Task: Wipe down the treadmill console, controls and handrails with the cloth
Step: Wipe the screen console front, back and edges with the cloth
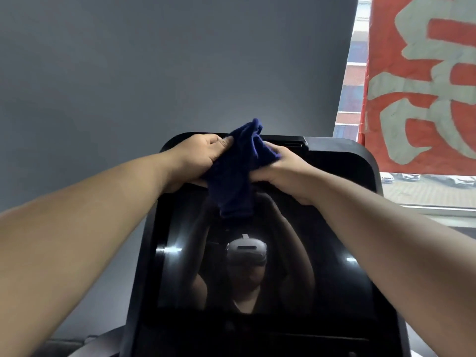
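Note:
The black treadmill console (342,202) fills the lower middle, its glossy dark screen reflecting my raised arms. A dark blue cloth (238,173) is bunched at the console's top edge and hangs down over the upper screen. My left hand (203,155) grips the cloth's left side, fingers curled around it. My right hand (283,166) holds the cloth's right side against the top of the console. Controls and handrails are out of view.
A grey wall (128,73) stands behind the console. To the right is a window with a red and pale banner (422,81) and a street with cars below. A grey curved part (103,343) shows at the lower left.

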Tool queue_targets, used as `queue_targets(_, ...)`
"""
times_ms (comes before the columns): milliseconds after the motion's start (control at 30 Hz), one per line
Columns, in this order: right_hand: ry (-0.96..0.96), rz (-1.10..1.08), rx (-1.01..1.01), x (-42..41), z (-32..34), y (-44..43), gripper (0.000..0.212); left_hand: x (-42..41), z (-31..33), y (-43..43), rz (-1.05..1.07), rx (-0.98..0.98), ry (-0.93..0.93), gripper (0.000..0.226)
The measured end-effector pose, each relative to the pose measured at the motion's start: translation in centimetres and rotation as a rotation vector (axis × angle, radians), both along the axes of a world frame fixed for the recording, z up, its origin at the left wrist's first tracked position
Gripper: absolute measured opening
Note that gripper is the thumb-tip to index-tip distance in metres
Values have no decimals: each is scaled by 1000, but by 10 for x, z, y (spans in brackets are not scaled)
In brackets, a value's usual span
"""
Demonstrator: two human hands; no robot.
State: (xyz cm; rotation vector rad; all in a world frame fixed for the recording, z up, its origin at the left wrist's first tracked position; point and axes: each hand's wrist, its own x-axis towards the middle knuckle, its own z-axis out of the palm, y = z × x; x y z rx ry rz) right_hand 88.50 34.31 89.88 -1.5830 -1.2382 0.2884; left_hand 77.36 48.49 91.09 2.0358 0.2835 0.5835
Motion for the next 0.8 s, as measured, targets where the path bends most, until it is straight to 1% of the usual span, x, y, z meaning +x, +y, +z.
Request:
queue_targets(67,328,102,13,-13,-6,-4,21,-13,-6,-4,23,-100,73,42)
queue_targets(100,471,173,-25,-19,-10,-7,15,-19,-8,-7,29,-178,107,44)
queue_targets(133,585,221,-76,-26,-14,-10,18,-26,-11,-9,31,-274,152,47)
queue_targets(167,642,233,-112,-31,-19,-13,29,-33,-13,-10,4,-387,194,53)
queue_targets(200,657,209,-112,-36,-26,-14,41,-41,-15,-11,-66,-512,214,60)
queue_targets(233,674,143,-78,-40,-34,-14,46,-48,-19,-11,-160,-641,189,64)
queue_targets(267,709,62,-13,-45,-44,-13,41,-56,-27,-12,-255,-747,128,65)
queue_targets(300,754,-30,40,-50,-54,-14,34,-62,-43,-14,-337,-808,52,60)
queue_targets(333,793,-110,50,-55,-67,-18,30,-67,-63,-20,-399,-824,5,49)
queue_targets(367,832,-183,26,-61,-81,-23,33,-72,-85,-30,-416,-803,18,34)
queue_targets(400,869,-223,-30,-66,-96,-30,38,-75,-106,-39,-384,-777,76,21)
queue_targets(433,913,-213,-95,-72,-109,-39,41,-78,-121,-50,-314,-771,150,11)
queue_targets(467,956,-176,-138,-77,-120,-49,39,-77,-131,-57,-228,-786,210,10)
queue_targets(533,977,-154,-175,-85,-133,-69,27,-75,-137,-66,-83,-811,288,22)
queue_targets(567,982,-155,-178,-87,-137,-78,29,-75,-138,-68,-42,-816,314,26)
queue_targets(633,1004,-177,-167,-94,-141,-92,33,-76,-144,-73,-36,-798,328,28)
queue_targets(667,1021,-198,-140,-98,-144,-97,30,-79,-148,-76,-59,-780,326,27)
queue_targets(767,1088,-290,-28,-112,-154,-113,3,-93,-164,-86,-37,-716,323,22)
queue_targets(800,1100,-309,-10,-117,-158,-120,7,-98,-166,-91,6,-713,289,18)
